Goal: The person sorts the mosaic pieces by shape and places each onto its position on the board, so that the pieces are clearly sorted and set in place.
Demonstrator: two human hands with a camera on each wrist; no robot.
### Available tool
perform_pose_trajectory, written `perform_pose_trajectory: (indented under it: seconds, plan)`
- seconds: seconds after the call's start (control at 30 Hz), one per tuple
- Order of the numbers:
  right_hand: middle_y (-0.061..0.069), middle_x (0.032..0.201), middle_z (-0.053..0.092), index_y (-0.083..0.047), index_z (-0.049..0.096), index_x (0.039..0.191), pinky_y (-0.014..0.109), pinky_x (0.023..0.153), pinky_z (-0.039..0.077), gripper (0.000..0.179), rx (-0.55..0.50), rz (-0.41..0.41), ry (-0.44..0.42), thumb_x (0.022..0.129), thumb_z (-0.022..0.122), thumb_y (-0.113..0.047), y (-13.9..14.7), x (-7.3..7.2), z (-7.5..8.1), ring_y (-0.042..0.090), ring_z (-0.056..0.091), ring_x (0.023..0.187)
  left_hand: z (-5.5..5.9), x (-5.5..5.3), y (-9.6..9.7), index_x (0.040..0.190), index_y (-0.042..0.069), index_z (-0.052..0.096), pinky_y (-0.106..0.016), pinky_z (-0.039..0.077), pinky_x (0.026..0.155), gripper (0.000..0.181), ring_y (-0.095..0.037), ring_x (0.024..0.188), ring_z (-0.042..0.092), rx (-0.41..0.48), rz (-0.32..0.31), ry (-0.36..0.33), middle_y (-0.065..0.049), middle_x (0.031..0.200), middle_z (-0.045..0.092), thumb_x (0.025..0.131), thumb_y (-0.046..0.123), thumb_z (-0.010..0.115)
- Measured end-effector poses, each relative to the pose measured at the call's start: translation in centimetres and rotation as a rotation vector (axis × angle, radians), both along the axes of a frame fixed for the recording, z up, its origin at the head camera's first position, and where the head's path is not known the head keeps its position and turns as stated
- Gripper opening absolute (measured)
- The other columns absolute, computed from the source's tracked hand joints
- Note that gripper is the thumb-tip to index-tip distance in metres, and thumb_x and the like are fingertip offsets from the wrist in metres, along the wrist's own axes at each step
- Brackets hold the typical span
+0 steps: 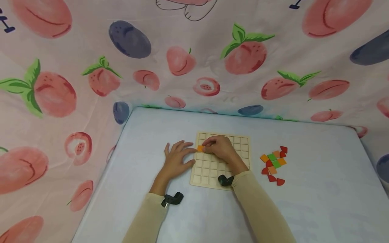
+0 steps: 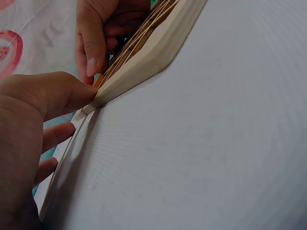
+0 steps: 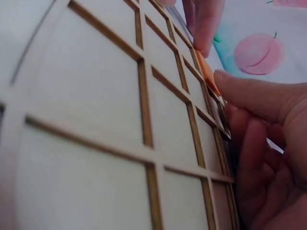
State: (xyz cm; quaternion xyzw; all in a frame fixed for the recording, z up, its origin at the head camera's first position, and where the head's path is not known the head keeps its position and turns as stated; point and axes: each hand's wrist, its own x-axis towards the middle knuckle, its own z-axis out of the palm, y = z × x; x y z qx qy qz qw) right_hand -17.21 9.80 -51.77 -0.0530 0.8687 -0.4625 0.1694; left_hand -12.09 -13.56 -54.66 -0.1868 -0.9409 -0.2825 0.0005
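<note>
A wooden grid board (image 1: 209, 165) with square recesses lies on the table. An orange square tile (image 1: 200, 148) sits at a recess by the board's left edge. My right hand (image 1: 223, 148) reaches over the board and pinches this tile at its right side; in the right wrist view the thumb (image 3: 240, 91) meets the orange tile (image 3: 207, 72). From the left, my left hand (image 1: 176, 162) spreads its fingers, one fingertip right at the tile and the thumb at the board's edge. The left wrist view has the left hand (image 2: 43, 105) touching the board's side (image 2: 139, 72).
To the right of the board lies a loose group of flat pieces: orange squares (image 1: 272, 170), green squares (image 1: 276, 163) and red rounded-corner pieces (image 1: 281, 182). A white cloth (image 1: 319, 162) covers the table. Fruit-print fabric (image 1: 194, 33) hangs behind and at the left.
</note>
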Motion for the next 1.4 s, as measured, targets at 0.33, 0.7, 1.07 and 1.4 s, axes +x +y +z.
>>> perform_pose_trajectory:
  seconds: [0.33,0.7,1.07,1.4]
  plan:
    - [0.006,0.108,0.075,-0.011,0.076,0.117,0.031,0.085,0.056,0.035,-0.174,0.067,-0.039,0.089,0.08,-0.031,3.4,0.9,1.3,0.018,0.07,0.095,0.0,0.0,0.1,0.126,0.033,0.071,-0.071,-0.001,0.118,0.037,-0.026,0.151,0.033,0.001,0.008,0.007,0.007,0.15,0.055,0.089,0.035,0.072]
    - [0.005,0.105,0.074,-0.015,0.076,0.115,0.035,0.084,0.053,0.033,0.01,-0.028,0.049,0.091,0.077,-0.037,10.5,1.9,3.9,0.021,0.065,0.096,0.3,0.1,0.3,0.125,0.032,0.071,-0.071,-0.002,0.118,0.036,-0.026,0.151,0.033,0.009,0.008,0.007,0.011,0.146,0.059,0.089,0.033,0.073]
    - [0.005,0.103,0.073,-0.017,0.077,0.114,0.032,0.078,0.05,0.037,0.296,-0.031,0.104,0.092,0.073,-0.046,16.9,3.4,4.6,0.023,0.062,0.1,-0.2,0.0,0.1,0.125,0.033,0.071,-0.071,-0.002,0.118,0.036,-0.025,0.151,0.032,-0.004,0.005,0.012,0.013,0.146,0.059,0.089,0.035,0.072]
    - [0.006,0.1,0.072,-0.014,0.078,0.11,0.033,0.078,0.049,0.032,0.397,0.007,0.097,0.088,0.079,-0.037,20.3,4.0,3.5,0.024,0.06,0.096,-0.2,-0.1,0.1,0.126,0.033,0.07,-0.071,-0.004,0.118,0.036,-0.024,0.152,0.031,-0.006,0.008,0.0,0.014,0.147,0.058,0.09,0.034,0.072]
